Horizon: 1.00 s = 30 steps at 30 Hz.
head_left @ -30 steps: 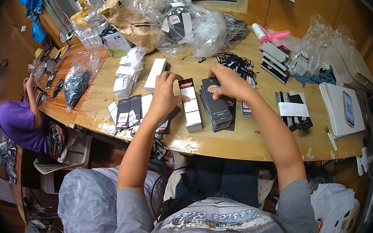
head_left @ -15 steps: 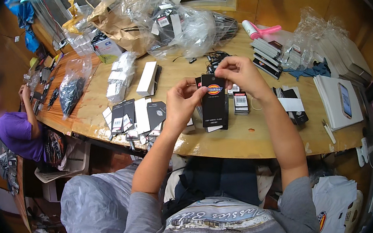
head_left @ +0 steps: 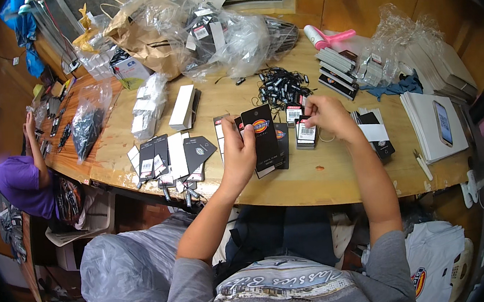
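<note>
My left hand (head_left: 238, 156) is closed around a black hang tag (head_left: 264, 140) with a red-and-yellow oval emblem, held tilted above the table. More dark cards (head_left: 281, 141) show behind and beside it; I cannot tell which of them it grips. My right hand (head_left: 328, 117) is pinched at the top of a small stack of labelled tags (head_left: 305, 135). Whether a tag is between those fingertips is hidden. A similar small white-labelled stack (head_left: 294, 113) sits just behind. Beyond both lies a heap of black string fasteners (head_left: 282, 86).
Loose black and white tags (head_left: 163, 159) lie spread at the left, near a white card stack (head_left: 183, 107). A banded tag bundle (head_left: 374, 132) and a white box (head_left: 434, 125) are at right. Plastic bags (head_left: 242, 39) line the back. A person in purple (head_left: 24, 180) sits far left.
My right hand has left the top edge of the black hang tag and moved right and down to the small stack. My left hand has shifted left, the tag tilting with it.
</note>
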### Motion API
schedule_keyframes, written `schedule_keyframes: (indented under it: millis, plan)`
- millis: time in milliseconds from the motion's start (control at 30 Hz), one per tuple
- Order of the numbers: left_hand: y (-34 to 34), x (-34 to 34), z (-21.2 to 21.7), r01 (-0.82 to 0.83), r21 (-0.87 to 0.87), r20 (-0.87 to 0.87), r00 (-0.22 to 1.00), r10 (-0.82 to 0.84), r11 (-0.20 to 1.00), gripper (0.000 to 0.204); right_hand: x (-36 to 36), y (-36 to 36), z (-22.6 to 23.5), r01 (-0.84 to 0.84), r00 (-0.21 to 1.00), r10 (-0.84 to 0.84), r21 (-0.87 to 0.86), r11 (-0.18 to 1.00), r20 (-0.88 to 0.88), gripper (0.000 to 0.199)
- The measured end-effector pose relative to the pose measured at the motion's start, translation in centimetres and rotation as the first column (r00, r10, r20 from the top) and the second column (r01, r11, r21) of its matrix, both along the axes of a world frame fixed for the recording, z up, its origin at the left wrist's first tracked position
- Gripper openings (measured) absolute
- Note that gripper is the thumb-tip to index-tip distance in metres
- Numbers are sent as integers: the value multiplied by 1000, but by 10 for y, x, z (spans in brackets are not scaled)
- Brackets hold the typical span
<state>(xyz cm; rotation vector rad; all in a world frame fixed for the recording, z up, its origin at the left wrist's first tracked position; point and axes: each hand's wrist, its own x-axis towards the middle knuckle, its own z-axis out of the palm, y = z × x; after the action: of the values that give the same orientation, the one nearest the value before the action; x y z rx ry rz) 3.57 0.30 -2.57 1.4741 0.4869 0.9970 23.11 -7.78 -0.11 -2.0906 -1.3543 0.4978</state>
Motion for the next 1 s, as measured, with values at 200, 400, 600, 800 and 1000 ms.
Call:
schedule_keyframes:
  millis: [200,400,600,800,1000]
  plan:
    - [-24,6,7,170,-66,-4,985,-171,983,27,-27,-6,23,-184,852,309,311,932,-422,16]
    - [-21,6,4,58,-173,49,998,-50,983,29,-28,16,31,-184,915,317,445,877,-248,7]
    - [-11,-13,24,74,-309,145,989,-30,948,23,12,39,-7,-130,901,62,132,983,429,13]
    - [-11,-18,24,163,-376,199,976,-93,912,23,12,54,-25,-72,738,38,22,997,673,16]
    - [-8,-18,28,274,-478,211,958,-193,834,22,46,63,-14,89,993,-109,327,941,42,14]
